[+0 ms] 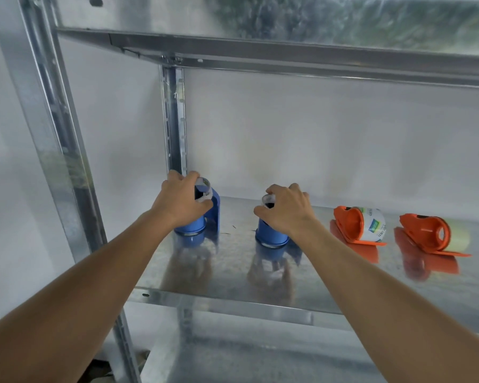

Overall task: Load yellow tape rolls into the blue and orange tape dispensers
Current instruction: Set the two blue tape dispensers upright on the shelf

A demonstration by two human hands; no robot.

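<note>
A big metal rack (75, 172) fills the view against a white wall (315, 128), and all the action is on its shiny middle shelf (233, 258).

Two bare arms reach in. The left hand (179, 199) curls over the top of the left blue dispenser (198, 226), which stands upright near the rear post; fingers and thumb clasp a roll (203, 189) sitting at its top, pale and glossy, colour hard to call through the blur.

The right hand (284, 210) grips the top of the right blue dispenser (270, 234), also upright, thumb and fingers wrapped round a roll (270, 201) whose dark core just shows. The two blue ones stand apart, side by side.

Off to the right lie two orange dispensers on their sides. The near orange dispenser (349, 223) carries a white printed roll (374, 223); the far orange dispenser (426, 233) holds a pale yellow roll (458, 237). Neither hand touches them.
</note>
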